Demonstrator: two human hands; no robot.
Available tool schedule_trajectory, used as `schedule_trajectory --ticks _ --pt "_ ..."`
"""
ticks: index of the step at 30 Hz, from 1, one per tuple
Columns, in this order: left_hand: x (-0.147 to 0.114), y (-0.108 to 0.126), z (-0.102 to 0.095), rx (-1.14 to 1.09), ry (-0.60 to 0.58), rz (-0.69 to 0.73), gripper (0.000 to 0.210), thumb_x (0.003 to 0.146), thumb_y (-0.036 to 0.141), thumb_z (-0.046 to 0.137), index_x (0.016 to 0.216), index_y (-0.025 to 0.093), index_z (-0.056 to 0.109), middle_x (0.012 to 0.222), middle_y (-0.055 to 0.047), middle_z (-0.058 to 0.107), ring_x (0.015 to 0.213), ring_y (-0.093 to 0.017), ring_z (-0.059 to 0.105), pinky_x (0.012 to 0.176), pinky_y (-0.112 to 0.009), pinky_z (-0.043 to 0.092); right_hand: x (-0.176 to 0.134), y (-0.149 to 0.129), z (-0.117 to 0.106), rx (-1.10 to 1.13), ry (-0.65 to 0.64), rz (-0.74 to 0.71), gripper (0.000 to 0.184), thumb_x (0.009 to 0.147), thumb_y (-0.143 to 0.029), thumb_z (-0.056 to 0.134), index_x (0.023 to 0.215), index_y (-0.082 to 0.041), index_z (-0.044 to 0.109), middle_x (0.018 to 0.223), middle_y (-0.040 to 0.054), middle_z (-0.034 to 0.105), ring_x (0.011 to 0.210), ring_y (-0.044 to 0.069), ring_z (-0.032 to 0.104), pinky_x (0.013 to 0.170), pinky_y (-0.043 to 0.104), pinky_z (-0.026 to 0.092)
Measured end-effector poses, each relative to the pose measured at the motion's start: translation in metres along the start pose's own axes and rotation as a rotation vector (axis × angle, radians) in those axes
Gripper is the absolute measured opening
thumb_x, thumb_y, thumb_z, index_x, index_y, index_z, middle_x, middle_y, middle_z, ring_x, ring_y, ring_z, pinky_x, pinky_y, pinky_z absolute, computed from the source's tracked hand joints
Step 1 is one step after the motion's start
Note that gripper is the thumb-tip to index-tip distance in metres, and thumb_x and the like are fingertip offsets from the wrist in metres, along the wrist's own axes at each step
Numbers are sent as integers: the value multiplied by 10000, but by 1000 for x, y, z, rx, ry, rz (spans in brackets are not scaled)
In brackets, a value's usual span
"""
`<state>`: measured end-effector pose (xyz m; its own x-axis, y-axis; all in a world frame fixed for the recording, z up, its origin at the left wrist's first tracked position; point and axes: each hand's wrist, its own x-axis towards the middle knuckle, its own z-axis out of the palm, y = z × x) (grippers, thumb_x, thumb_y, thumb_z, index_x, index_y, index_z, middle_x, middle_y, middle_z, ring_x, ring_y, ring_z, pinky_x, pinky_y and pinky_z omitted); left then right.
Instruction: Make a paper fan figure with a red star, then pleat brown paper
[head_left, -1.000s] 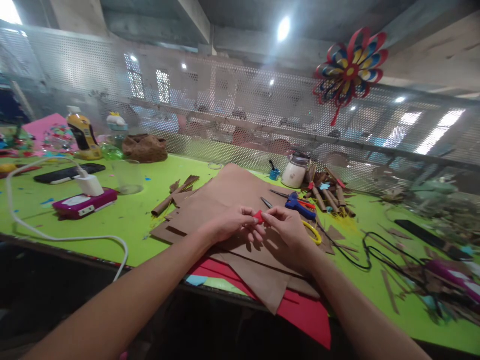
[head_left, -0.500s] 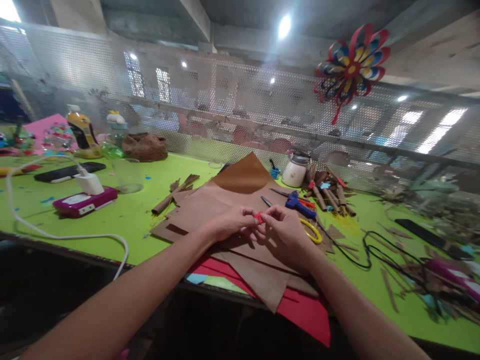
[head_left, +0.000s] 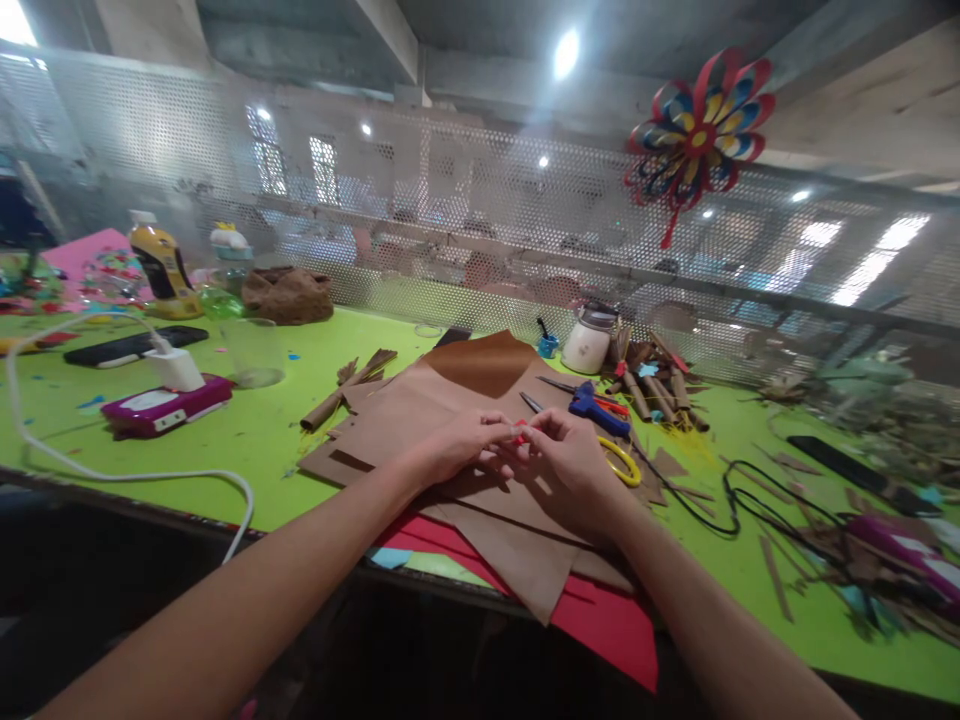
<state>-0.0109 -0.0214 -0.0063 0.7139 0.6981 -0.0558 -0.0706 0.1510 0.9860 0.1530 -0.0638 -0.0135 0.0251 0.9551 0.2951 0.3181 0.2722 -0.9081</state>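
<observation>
Between the fingertips of both hands is a small red piece of paper [head_left: 520, 434], mostly covered by the fingers. My left hand [head_left: 480, 445] pinches it from the left, and my right hand [head_left: 566, 450] pinches it from the right. Both hands are just above a stack of brown paper sheets [head_left: 405, 420] whose far edge curls up. Right of my right hand lie yellow-handled scissors [head_left: 624, 464], their blades partly hidden, and a blue glue gun [head_left: 596, 408]. Red paper [head_left: 611, 630] sticks out below the stack over the table edge.
On the green table [head_left: 315, 510] stand a clear cup [head_left: 255, 355], a purple power bank [head_left: 169, 405] with a white cable, and a white jar [head_left: 590, 342]. Rolled brown paper pieces [head_left: 667, 385] lie at the right, near a black cord [head_left: 697, 518]. A perforated metal screen [head_left: 450, 220] rises behind.
My fingers have shifted slightly and cover more of the red paper. The curled far edge of the brown sheets has dropped lower. The view has moved a little.
</observation>
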Motion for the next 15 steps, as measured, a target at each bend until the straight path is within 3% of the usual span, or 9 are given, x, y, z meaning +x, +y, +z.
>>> schedule_trajectory --ticks 11,15 --pt "4 -9 -4 23 2 20 307 678 332 724 825 142 533 881 -82 676 584 -126 629 591 -305 539 4 6 2 139 11 53 251 668 -394 684 700 -182 554 638 32 629 589 164 579 530 282 461" --pt "5 -11 -5 25 7 23 312 674 324 728 828 141 527 851 -83 679 584 -136 630 598 -327 543 5 10 3 178 10 75 304 657 -384 698 822 -177 549 699 35 637 599 167 597 528 288 473"
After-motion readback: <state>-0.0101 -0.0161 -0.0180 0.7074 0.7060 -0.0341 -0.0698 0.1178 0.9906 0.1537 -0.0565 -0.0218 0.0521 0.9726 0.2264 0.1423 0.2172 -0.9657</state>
